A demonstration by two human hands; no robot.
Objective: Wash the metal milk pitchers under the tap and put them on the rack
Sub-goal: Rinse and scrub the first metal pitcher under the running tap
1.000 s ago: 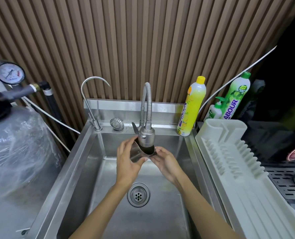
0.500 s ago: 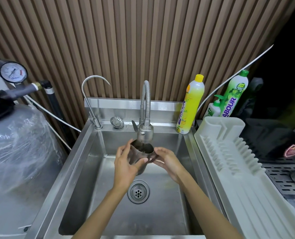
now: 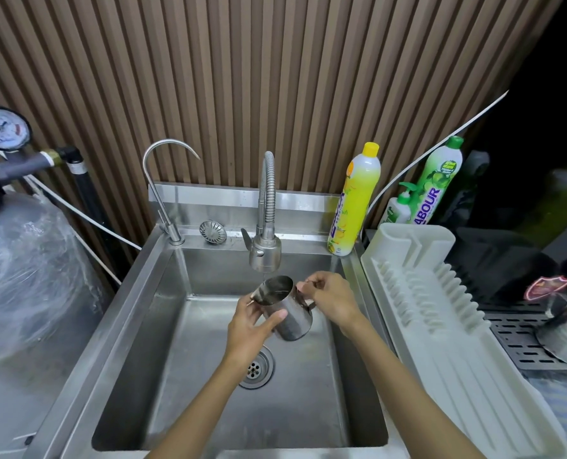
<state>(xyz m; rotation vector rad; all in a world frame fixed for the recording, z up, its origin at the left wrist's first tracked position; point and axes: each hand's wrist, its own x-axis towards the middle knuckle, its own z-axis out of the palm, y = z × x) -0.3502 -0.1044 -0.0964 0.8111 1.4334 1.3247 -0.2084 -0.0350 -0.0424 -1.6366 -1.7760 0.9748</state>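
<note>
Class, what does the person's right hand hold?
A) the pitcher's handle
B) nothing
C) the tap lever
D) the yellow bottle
A: the right hand grips the pitcher by its handle, while the left hand holds its body below the tap.

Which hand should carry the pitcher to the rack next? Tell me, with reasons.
Right, probably. The right hand grips the pitcher by its handle and is on the side nearest the rack; the left hand only cups the body, farther away.
</note>
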